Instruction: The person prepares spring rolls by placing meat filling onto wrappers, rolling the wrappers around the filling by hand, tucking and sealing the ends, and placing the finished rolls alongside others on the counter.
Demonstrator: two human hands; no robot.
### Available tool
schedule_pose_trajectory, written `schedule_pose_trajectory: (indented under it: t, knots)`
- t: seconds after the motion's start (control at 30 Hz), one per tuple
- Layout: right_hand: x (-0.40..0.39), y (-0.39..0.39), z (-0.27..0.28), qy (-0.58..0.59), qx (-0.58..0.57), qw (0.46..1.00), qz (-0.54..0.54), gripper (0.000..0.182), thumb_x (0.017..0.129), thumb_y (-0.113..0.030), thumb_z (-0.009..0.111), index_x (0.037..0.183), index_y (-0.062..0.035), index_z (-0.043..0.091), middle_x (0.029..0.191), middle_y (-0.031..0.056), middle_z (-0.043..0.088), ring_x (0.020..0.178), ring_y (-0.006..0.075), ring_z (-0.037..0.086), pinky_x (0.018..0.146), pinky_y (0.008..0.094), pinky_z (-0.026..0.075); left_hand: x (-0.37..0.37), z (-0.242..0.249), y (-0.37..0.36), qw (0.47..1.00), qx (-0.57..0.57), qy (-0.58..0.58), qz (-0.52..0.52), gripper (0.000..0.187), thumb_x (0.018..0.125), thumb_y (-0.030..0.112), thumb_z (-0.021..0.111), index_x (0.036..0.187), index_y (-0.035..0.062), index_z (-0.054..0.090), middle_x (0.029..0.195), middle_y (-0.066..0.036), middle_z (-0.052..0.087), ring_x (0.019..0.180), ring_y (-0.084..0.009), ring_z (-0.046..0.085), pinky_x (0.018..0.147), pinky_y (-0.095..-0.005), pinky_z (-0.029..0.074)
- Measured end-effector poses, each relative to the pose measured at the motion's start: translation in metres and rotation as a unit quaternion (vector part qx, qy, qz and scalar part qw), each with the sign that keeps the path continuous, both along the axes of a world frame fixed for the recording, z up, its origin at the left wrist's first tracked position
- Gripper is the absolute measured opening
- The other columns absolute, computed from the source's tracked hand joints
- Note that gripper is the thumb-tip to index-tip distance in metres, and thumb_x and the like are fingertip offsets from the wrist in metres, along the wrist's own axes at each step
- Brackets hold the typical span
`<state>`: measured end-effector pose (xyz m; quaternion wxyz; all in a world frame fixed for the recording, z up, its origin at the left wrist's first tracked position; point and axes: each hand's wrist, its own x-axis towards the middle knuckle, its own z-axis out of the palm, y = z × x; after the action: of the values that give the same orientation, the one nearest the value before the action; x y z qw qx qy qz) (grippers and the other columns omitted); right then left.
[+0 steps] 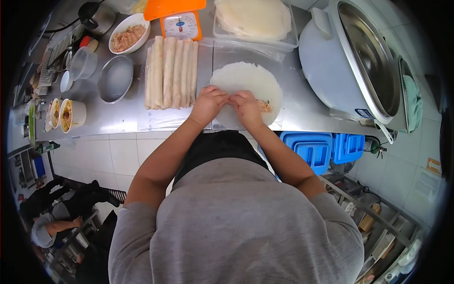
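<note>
A round, pale wrapper sheet [246, 75] lies flat on the metal counter in front of me, with a strip of pinkish filling [265, 105] across its lower part. My left hand [210, 103] and my right hand [243, 105] meet over this filling, fingertips pressed together and curled down. What the fingers pinch is too small to make out, and my right hand covers part of the filling. To the left, several long pale rolls [171, 73] lie side by side on a plastic sheet. A white bowl of minced filling [129, 34] stands behind them.
An orange scale [181, 24] and a tray of stacked wrappers [254, 20] stand at the back. A large grey-white cooker [331, 61] is at the right. On the left are a metal bowl [116, 79] and two paper cups. Another person [47, 227] is at lower left.
</note>
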<state>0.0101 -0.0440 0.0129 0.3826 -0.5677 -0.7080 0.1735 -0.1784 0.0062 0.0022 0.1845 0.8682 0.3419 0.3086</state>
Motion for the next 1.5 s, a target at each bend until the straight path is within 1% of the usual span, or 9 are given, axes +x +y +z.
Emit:
schedule_pose_trajectory:
  t: [0.07, 0.17, 0.37, 0.47, 0.67, 0.77, 1.17, 1.37, 1.5]
  knots:
    - [0.005, 0.005, -0.001, 0.005, -0.009, 0.999, 0.034, 0.010, 0.075, -0.011, 0.074, 0.084, -0.0072, 0.073, 0.095, 0.0067, 0.067, 0.092, 0.0287, 0.060, 0.084, 0.0394, 0.046, 0.002, -0.012, 0.008, 0.999, -0.028, 0.000, -0.016, 0.032, 0.075, 0.016, 0.075, 0.106, 0.0110, 0.072, 0.107, -0.004, 0.068, 0.104, -0.0252, 0.059, 0.088, -0.0368, 0.046]
    - [0.029, -0.005, 0.027, -0.014, 0.030, 0.999, -0.023, 0.013, 0.074, -0.012, 0.075, 0.085, -0.0079, 0.072, 0.093, 0.0060, 0.067, 0.092, 0.0275, 0.060, 0.082, 0.0379, 0.046, 0.007, 0.020, -0.003, 0.997, -0.052, -0.001, 0.048, 0.028, 0.077, 0.023, 0.073, 0.103, 0.0119, 0.072, 0.106, 0.001, 0.068, 0.104, -0.0226, 0.057, 0.093, -0.0398, 0.040]
    - [0.065, -0.016, 0.000, 0.001, -0.037, 0.999, 0.015, 0.022, 0.075, -0.010, 0.074, 0.096, -0.0079, 0.071, 0.094, 0.0076, 0.066, 0.095, 0.0275, 0.059, 0.081, 0.0375, 0.047, 0.049, -0.003, -0.010, 0.996, -0.015, 0.043, -0.078, 0.030, 0.076, 0.023, 0.072, 0.104, 0.0115, 0.071, 0.110, -0.003, 0.067, 0.107, -0.0228, 0.055, 0.098, -0.0432, 0.036]
    - [0.069, -0.023, 0.012, 0.025, -0.008, 0.999, -0.035, 0.036, 0.075, -0.008, 0.074, 0.110, -0.0085, 0.067, 0.095, 0.0097, 0.065, 0.096, 0.0293, 0.058, 0.085, 0.0389, 0.047, 0.064, 0.014, -0.020, 0.999, -0.001, 0.034, 0.013, 0.026, 0.076, 0.019, 0.073, 0.100, 0.0113, 0.071, 0.106, -0.005, 0.066, 0.103, -0.0234, 0.057, 0.095, -0.0403, 0.039]
    - [0.091, -0.025, 0.000, 0.049, -0.138, 0.989, 0.032, 0.057, 0.072, -0.005, 0.076, 0.126, -0.0108, 0.058, 0.102, 0.0123, 0.064, 0.098, 0.0317, 0.058, 0.085, 0.0393, 0.048, 0.088, -0.013, -0.016, 0.998, -0.033, 0.028, -0.051, 0.027, 0.075, 0.016, 0.074, 0.101, 0.0091, 0.072, 0.109, -0.006, 0.066, 0.101, -0.0248, 0.059, 0.094, -0.0395, 0.043]
    - [0.096, -0.027, 0.018, 0.006, -0.022, 0.999, 0.041, 0.057, 0.073, -0.003, 0.074, 0.127, -0.0111, 0.057, 0.102, 0.0125, 0.064, 0.097, 0.0314, 0.058, 0.083, 0.0385, 0.049, 0.087, 0.012, -0.023, 0.999, -0.043, -0.008, -0.020, 0.025, 0.075, 0.015, 0.074, 0.100, 0.0081, 0.072, 0.105, -0.006, 0.068, 0.098, -0.0253, 0.061, 0.093, -0.0391, 0.045]
    - [0.130, -0.037, -0.007, 0.054, -0.053, 0.997, 0.015, 0.051, 0.075, 0.001, 0.071, 0.123, -0.0101, 0.060, 0.096, 0.0125, 0.066, 0.092, 0.0310, 0.061, 0.080, 0.0380, 0.051, 0.128, -0.003, -0.030, 0.999, 0.022, -0.023, -0.022, 0.021, 0.077, 0.020, 0.074, 0.094, 0.0075, 0.074, 0.098, -0.004, 0.072, 0.091, -0.0244, 0.065, 0.085, -0.0358, 0.050]
    - [0.142, -0.045, 0.022, 0.182, -0.173, 0.968, 0.006, 0.078, 0.078, 0.002, 0.070, 0.146, -0.0183, 0.037, 0.109, 0.0136, 0.067, 0.095, 0.0299, 0.065, 0.084, 0.0351, 0.052, 0.140, -0.009, -0.026, 0.999, 0.025, -0.006, -0.044, 0.021, 0.078, 0.021, 0.074, 0.095, 0.0086, 0.075, 0.101, -0.005, 0.072, 0.089, -0.0254, 0.064, 0.084, -0.0358, 0.050]
    - [0.156, -0.045, 0.002, 0.155, -0.194, 0.968, 0.022, 0.090, 0.078, 0.005, 0.066, 0.152, -0.0198, 0.022, 0.116, 0.0155, 0.065, 0.099, 0.0288, 0.065, 0.089, 0.0339, 0.051, 0.153, 0.003, -0.037, 0.997, 0.044, 0.033, -0.046, 0.023, 0.078, 0.018, 0.074, 0.098, 0.0077, 0.074, 0.104, -0.006, 0.071, 0.092, -0.0268, 0.062, 0.084, -0.0365, 0.051]
